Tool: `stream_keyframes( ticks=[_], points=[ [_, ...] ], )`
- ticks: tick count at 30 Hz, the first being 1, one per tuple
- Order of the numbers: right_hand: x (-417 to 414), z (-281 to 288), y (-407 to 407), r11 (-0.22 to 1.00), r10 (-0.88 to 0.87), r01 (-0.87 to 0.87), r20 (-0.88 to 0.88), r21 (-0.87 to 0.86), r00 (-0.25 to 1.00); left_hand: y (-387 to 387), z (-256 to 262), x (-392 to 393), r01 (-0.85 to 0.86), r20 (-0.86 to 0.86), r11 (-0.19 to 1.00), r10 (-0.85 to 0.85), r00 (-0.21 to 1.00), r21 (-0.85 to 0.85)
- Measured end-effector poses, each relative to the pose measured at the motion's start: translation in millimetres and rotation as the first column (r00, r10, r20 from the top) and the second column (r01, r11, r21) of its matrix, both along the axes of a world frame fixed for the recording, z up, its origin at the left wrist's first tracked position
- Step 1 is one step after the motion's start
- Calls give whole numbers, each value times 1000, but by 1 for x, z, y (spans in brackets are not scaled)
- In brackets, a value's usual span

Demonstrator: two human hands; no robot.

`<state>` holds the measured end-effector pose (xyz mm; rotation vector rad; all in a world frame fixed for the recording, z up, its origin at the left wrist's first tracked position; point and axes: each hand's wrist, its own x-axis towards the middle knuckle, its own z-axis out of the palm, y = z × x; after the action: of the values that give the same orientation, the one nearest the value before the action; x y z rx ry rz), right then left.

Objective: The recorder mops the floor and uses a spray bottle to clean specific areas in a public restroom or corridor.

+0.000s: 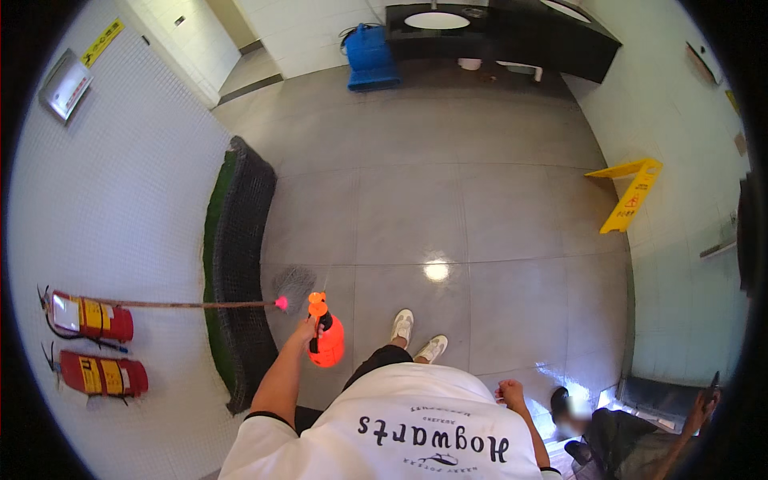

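Observation:
My left hand (309, 329) is closed around the handle of an orange pump spray bottle (329, 345), held above the floor at the lower left. A thin line of liquid seems to rise from its nozzle. Beside the bottle, a mop (294, 287) with grey strands and a pink collar rests on the floor, its long handle running left to the wall. My right hand (510, 393) hangs at my right side, its fingers curled; I see nothing in it.
A rolled dark mat with green edging (243, 270) lies along the left wall, near two fire extinguishers (102, 373). A blue floor blower (369, 60) stands by the black sink counter (447, 42). A yellow floor sign (631, 198) stands right. Another person (624, 441) is at lower right.

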<state>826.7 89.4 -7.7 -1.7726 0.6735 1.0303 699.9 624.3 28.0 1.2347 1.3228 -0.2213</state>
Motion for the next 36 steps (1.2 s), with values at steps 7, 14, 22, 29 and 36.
stream_keyframes(
  ticks=[7, 14, 22, 29, 36],
  points=[
    [50, -16, 33, 988, 147, -149, 50, 37, 988, -34, 44, -30, 190, -32, 981, -191, 981, -38],
    [70, -7, 90, 959, 251, -260, 94, 110, 964, -35, 42, -78, 530, -80, 847, -530, 844, -25],
    [49, -7, 87, 923, 383, -384, 82, 6, 920, -37, 15, -171, -160, 107, 976, 177, 978, -149],
    [17, 12, 105, 828, 550, -548, -22, -115, 835, -71, 7, -256, -417, 140, 875, 458, 878, -246],
    [-15, 63, 206, 629, 777, -768, 107, -122, 620, -120, -35, -340, -412, -19, 874, 422, 906, -258]
  ],
)
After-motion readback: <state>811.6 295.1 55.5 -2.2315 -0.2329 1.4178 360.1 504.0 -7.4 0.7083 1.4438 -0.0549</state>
